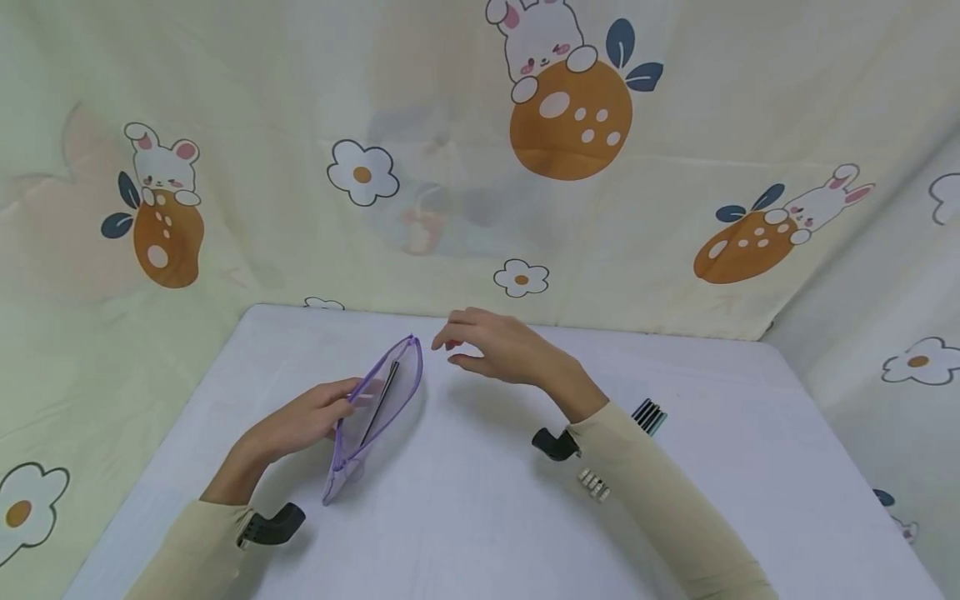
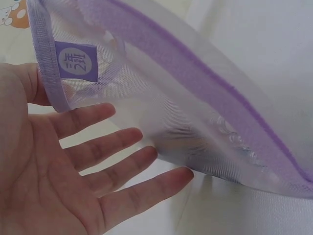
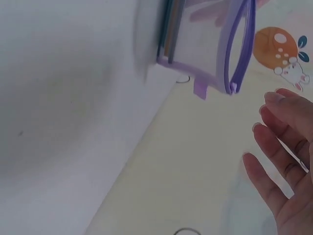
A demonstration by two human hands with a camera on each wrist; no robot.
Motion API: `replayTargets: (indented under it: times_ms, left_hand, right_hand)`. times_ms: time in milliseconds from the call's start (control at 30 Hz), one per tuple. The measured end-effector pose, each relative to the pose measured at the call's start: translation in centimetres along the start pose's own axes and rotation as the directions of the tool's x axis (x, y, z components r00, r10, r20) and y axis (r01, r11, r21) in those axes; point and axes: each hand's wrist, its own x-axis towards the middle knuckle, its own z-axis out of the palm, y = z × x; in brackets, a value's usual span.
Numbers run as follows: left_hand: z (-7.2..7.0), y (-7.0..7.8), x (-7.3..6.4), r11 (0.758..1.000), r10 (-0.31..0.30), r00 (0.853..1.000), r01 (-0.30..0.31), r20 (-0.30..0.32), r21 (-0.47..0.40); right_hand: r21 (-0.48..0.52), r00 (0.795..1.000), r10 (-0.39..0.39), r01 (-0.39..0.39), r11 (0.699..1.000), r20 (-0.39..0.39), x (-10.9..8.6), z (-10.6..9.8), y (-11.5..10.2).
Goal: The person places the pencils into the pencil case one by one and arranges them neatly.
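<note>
A see-through mesh zip pouch with purple edging stands tilted over the table, its mouth parted. My left hand holds it by one side, the thumb at the purple edge and the fingers spread along the mesh. A purple label shows on the pouch. Inside lies a dark pen; through the mesh in the right wrist view, slim sticks line its bottom. My right hand hovers beyond the pouch's far end, apart from it, fingers loosely bent and holding nothing.
Several dark pens lie side by side on the white table, by the right forearm. Nearer, a row of small whitish pieces sits beside the sleeve. A patterned curtain hangs behind the table's far edge.
</note>
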Motion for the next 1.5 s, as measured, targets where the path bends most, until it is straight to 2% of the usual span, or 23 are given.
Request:
replayTargets:
  times_ms: [133, 233, 433, 700, 833, 967, 1333, 1500]
  left_hand:
    - [0.0, 0.0, 0.0, 1.0, 0.004, 1.0, -0.004, -0.003, 0.008]
    - [-0.1, 0.0, 0.0, 1.0, 0.006, 1.0, -0.006, 0.002, 0.007]
    - [0.0, -0.1, 0.0, 1.0, 0.005, 1.0, -0.005, -0.002, 0.011]
    - [0.1, 0.0, -0.1, 1.0, -0.008, 1.0, 0.008, -0.001, 0.028]
    - [0.1, 0.0, -0.1, 1.0, -0.011, 1.0, 0.011, 0.003, 0.012]
    - [0.1, -0.1, -0.1, 1.0, -0.008, 1.0, 0.008, 0.0, 0.013]
    - [-0.1, -0.2, 0.1, 1.0, 0.006, 1.0, -0.006, 0.0, 0.0]
    - [-0.1, -0.3, 0.1, 1.0, 0.002, 1.0, -0.002, -0.001, -0.006]
  right_hand:
    - [0.053, 0.999, 0.042, -0.043, 0.998, 0.004, -1.7, -0.8, 0.7]
    - [0.111, 0.996, 0.083, -0.087, 0.99, 0.045, -3.2, -1.3, 1.5]
    - [0.222, 0.978, 0.152, -0.181, 0.958, 0.14, -6.1, -1.7, 3.3]
    - [0.331, 0.964, 0.199, -0.249, 0.91, 0.177, -9.4, -1.6, 5.3]
    - [0.35, 0.943, 0.253, -0.317, 0.882, 0.215, -10.8, -1.5, 6.1]
    - [0.337, 0.924, 0.296, -0.367, 0.867, 0.243, -12.1, -1.4, 6.7]
    - [0.345, 0.894, 0.342, -0.431, 0.834, 0.289, -16.0, -1.1, 8.7]
    - [0.327, 0.887, 0.357, -0.444, 0.834, 0.292, -17.7, -0.9, 9.7]
